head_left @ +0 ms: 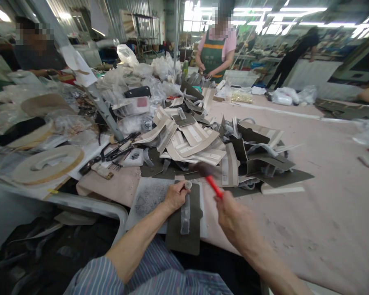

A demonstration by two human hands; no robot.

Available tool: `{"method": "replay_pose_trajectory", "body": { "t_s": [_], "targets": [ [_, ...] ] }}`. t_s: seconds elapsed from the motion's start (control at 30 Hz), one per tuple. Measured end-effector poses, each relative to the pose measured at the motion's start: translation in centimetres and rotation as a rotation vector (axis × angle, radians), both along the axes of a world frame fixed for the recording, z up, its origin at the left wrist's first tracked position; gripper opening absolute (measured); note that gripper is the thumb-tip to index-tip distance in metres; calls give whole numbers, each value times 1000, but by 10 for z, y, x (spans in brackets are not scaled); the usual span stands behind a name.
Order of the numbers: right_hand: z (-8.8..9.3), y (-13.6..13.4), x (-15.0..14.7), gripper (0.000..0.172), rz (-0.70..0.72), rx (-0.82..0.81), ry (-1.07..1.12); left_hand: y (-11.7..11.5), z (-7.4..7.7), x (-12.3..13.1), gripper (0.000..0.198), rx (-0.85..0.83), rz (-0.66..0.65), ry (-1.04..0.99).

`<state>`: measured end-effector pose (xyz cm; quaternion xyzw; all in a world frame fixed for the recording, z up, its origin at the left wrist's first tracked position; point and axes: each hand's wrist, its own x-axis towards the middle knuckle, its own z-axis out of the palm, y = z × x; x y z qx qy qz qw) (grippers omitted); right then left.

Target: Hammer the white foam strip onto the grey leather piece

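Here | dark panel (194, 219) under left grip (176, 196), pinching rod (188, 185) | right grip (230, 211) clasps hammer (214, 186)

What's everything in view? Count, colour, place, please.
table: one, pinkish, centre to right
near panel: one, dark, centre front
board: one, white, partly under near panel
round piece: one, whitish, above near panel
hammer: one, red handle, centre
piled panels: many, beige and dark, centre
ring: at least one, cream, left
plastic bags: several, clear, behind piled panels
people: at least three, mixed clothing, background
left hand: one, bare, gripping round piece
right hand: one, bare, gripping hammer
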<state>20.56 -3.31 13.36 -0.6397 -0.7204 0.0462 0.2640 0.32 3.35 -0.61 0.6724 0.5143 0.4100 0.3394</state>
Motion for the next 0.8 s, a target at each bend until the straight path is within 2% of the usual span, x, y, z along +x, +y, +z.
{"method": "replay_pose_trajectory", "body": {
  "t_s": [0.07, 0.13, 0.27, 0.37, 0.43, 0.5, 0.53, 0.6, 0.67, 0.73, 0.8],
  "targets": [
    [-22, -2, 8, 28, 94, -275, -179, -1, 1, 0, 19, -17, -6, -14],
    [-38, -4, 22, 24, 52, -378, -251, -1, 2, 0, 19, -30, -13, -42],
    [-71, -9, 55, 27, -90, -416, -193, 0, 3, 0, 16, -30, -4, -66],
    [-101, -15, 67, 29, -153, -471, -215, 0, 3, 0, 16, -20, 11, -56],
    [-112, -17, 60, 27, -153, -336, -276, -1, 3, 0, 16, -14, 13, -62],
    [-109, -17, 40, 36, -24, -123, -264, -1, 3, 0, 15, -8, 20, -77],
    [-103, -16, 26, 45, 95, -56, -237, -1, 3, 0, 15, -8, 26, -89],
    [-87, -12, -5, 55, 387, -54, -208, 0, 1, 1, 15, -30, 46, -138],
    [-72, -7, -33, 49, 588, -126, -256, 4, -2, 3, 13, -86, 76, -228],
    [-63, -2, -54, 35, 645, -156, -359, 11, -3, 3, 13, -170, 130, -377],
    [-59, 1, -67, 25, 629, -137, -460, 19, 3, -1, 18, -230, 231, -555]
  ]
}}
